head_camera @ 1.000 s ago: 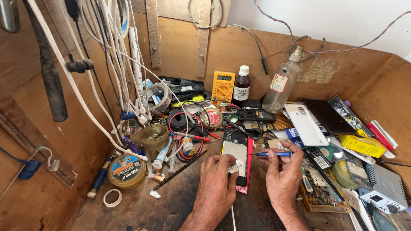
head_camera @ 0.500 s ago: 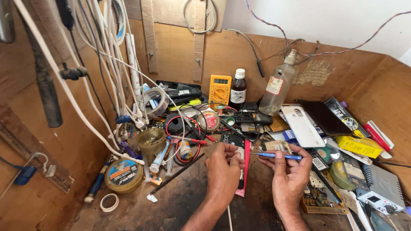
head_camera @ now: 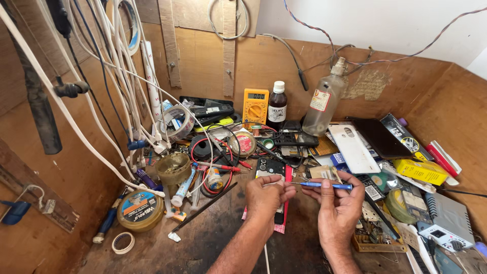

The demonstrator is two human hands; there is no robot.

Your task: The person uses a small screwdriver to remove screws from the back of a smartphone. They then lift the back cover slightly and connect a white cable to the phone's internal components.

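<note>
My left hand (head_camera: 266, 200) rests on an opened black phone (head_camera: 271, 170) that lies on a red mat (head_camera: 285, 203) in the middle of the wooden bench; its fingers are curled at the phone's lower part. My right hand (head_camera: 337, 205) pinches a small blue-handled screwdriver (head_camera: 324, 185) held level, its thin tip pointing left toward the left hand's fingertips. The phone's lower half is hidden under the left hand.
A yellow multimeter (head_camera: 255, 106), a dark bottle (head_camera: 277, 105) and a clear bottle (head_camera: 324, 99) stand at the back wall. White cables (head_camera: 122, 101) hang at left. Tape rolls (head_camera: 140, 209), red wires (head_camera: 223, 167), a white phone cover (head_camera: 352, 148) and boxes crowd the bench.
Both hands have risen from the phone toward each other. The screwdriver has swung level, with its tip now at the left hand's fingers.
</note>
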